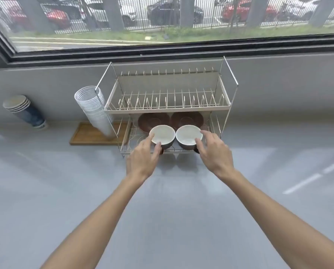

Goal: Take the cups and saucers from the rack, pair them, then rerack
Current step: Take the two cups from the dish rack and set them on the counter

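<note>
Dish rack (167,110) lower tier: left cup (163,133), right cup (188,133) near, two saucers (147,119) behind. Left hand (142,160) pinches left cup's rim, right hand (216,154) pinches right cup's; grey tabletop (162,206), window (162,20) beyond.

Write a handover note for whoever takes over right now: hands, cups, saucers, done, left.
Left hand: thumb and forefinger at the rim of the left cup; firm grip unclear.
Right hand: same at the right cup.
Both cups sit upright on the lower tier of the rack, two brown saucers behind them.
Done: nothing taken out yet.
Left: remove all four, pair, rerack.
</note>
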Tool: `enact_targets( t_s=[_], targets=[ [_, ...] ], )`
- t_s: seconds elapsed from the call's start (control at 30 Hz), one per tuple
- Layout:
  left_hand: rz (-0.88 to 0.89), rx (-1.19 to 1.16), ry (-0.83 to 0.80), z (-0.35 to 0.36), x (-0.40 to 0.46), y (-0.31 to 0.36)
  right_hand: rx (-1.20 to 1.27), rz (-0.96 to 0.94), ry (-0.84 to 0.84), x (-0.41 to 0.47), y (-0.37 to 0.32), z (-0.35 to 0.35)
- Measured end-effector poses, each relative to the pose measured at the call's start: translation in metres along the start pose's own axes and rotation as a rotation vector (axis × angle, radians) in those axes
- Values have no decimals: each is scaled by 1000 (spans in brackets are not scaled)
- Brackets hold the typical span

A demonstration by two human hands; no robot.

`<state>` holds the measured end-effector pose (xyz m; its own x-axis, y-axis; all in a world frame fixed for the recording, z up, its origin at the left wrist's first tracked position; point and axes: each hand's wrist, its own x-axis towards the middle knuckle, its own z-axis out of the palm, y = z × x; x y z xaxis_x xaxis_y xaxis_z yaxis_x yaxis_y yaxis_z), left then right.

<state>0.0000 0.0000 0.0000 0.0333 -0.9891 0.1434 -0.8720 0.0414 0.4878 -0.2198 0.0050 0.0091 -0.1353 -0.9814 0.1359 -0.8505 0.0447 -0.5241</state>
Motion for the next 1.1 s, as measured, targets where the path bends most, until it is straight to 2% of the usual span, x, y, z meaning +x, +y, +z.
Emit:
enact_targets(
  t_s=[0.2, 0.33, 0.53, 0.73, 0.93, 1.1],
  targets=[
    [-309, -179, -177, 15, 32, -14, 13, 152, -143, 29, 11, 18],
    [-439, -354, -232, 22, 48, -17, 8, 215, -176, 47, 18, 28],
    [-532, -497, -259, 39, 67, -24, 78, 318, -232, 66, 25, 42],
    [-689, -698, -311, 50, 77, -25, 353, 480, -278, 76, 29, 51],
    [-756, -818, -342, 50, 82, -18, 493, 556, -227, 76, 27, 51],
    [-767, -816, -307, 49, 80, -15, 529, 565, -179, 66, 23, 46]
  ],
)
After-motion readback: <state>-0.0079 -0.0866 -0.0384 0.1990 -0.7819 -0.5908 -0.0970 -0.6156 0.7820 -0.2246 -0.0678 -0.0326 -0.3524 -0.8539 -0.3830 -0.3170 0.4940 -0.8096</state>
